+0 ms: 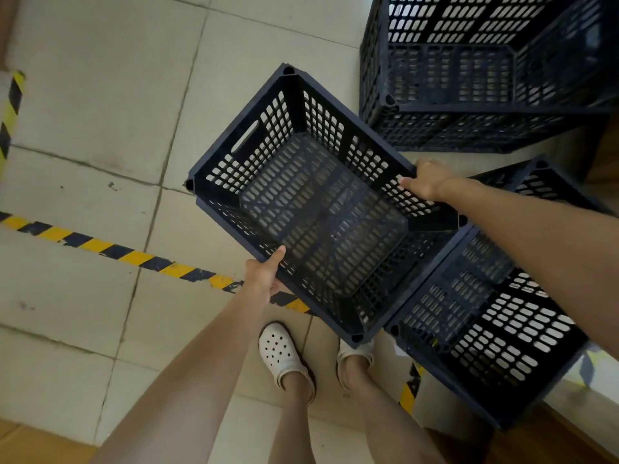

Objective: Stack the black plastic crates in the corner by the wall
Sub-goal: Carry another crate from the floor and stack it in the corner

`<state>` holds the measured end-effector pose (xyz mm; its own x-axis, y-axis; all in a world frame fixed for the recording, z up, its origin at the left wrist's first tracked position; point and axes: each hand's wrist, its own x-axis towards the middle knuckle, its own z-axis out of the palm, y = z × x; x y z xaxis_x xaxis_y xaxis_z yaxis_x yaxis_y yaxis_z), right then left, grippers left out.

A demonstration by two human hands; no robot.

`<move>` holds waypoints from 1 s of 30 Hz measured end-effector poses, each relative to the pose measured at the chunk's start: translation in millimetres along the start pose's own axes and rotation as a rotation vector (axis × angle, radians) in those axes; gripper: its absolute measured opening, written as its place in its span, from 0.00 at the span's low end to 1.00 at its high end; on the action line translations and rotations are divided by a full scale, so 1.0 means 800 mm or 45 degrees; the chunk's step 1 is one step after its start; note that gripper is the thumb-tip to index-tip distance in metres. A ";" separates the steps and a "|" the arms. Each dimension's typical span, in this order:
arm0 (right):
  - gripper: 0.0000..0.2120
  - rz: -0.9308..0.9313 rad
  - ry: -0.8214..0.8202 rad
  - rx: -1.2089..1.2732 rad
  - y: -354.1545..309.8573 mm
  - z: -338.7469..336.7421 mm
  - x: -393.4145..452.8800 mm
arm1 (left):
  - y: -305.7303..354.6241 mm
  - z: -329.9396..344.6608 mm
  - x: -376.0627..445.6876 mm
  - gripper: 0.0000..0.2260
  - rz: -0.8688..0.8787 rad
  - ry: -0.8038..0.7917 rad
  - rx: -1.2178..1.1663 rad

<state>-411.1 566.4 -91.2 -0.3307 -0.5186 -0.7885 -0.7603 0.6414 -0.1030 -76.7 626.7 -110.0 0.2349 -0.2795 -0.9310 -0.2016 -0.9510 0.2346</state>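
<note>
Bare arms and legs, white perforated clogs (279, 354)

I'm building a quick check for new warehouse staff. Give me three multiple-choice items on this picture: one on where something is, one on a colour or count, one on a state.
1. Where is the striped floor tape relative to the held crate?
A. To its left
B. Inside it
C. On its rim

2. What colour are the person's clogs?
A. Red
B. White
C. Green

3. What is in the held crate?
A. Bottles
B. Boxes
C. Nothing

Answers:
1. A: the striped floor tape runs across the tiles left of the held crate.
2. B: the clogs are white.
3. C: floor shows through its slotted bottom while the left hand and right hand grip its rim.
</note>
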 end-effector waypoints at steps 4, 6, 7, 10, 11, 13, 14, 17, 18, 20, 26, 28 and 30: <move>0.28 -0.025 -0.034 -0.203 -0.024 -0.013 -0.031 | 0.017 -0.039 -0.017 0.25 0.128 0.112 0.149; 0.27 -0.048 -0.055 -0.274 -0.038 -0.020 -0.051 | 0.027 -0.068 -0.028 0.23 0.174 0.138 0.292; 0.26 -0.061 -0.057 -0.298 -0.046 -0.025 -0.062 | 0.031 -0.082 -0.035 0.23 0.191 0.154 0.356; 0.25 -0.077 -0.072 -0.384 -0.076 -0.037 -0.099 | 0.043 -0.123 -0.061 0.20 0.242 0.179 0.430; 0.26 -0.080 -0.074 -0.415 -0.085 -0.041 -0.113 | 0.047 -0.136 -0.073 0.19 0.269 0.201 0.444; 0.27 -0.086 -0.067 -0.487 -0.104 -0.049 -0.143 | 0.058 -0.163 -0.097 0.19 0.321 0.225 0.443; 0.28 -0.084 -0.060 -0.518 -0.112 -0.054 -0.159 | 0.063 -0.178 -0.110 0.18 0.344 0.234 0.456; 0.30 -0.099 -0.068 -0.554 -0.132 -0.068 -0.217 | 0.068 -0.223 -0.155 0.16 0.372 0.260 0.557; 0.30 -0.109 -0.082 -0.558 -0.139 -0.071 -0.237 | 0.066 -0.238 -0.171 0.15 0.391 0.266 0.579; 0.30 -0.135 -0.108 -0.584 -0.155 -0.078 -0.275 | 0.060 -0.270 -0.202 0.11 0.454 0.288 0.615; 0.29 -0.197 -0.137 -0.643 -0.224 -0.100 -0.396 | 0.056 -0.378 -0.284 0.11 0.570 0.422 0.706; 0.29 -0.217 -0.146 -0.661 -0.256 -0.110 -0.442 | 0.060 -0.419 -0.316 0.11 0.592 0.483 0.770; 0.28 -0.247 -0.132 -0.682 -0.284 -0.114 -0.489 | 0.064 -0.457 -0.351 0.11 0.614 0.518 0.795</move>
<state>-160.3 572.1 296.0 -0.1213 -0.5228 -0.8438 -0.9874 0.1507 0.0486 194.8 608.4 265.7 0.2862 -0.7695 -0.5709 -0.8201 -0.5048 0.2694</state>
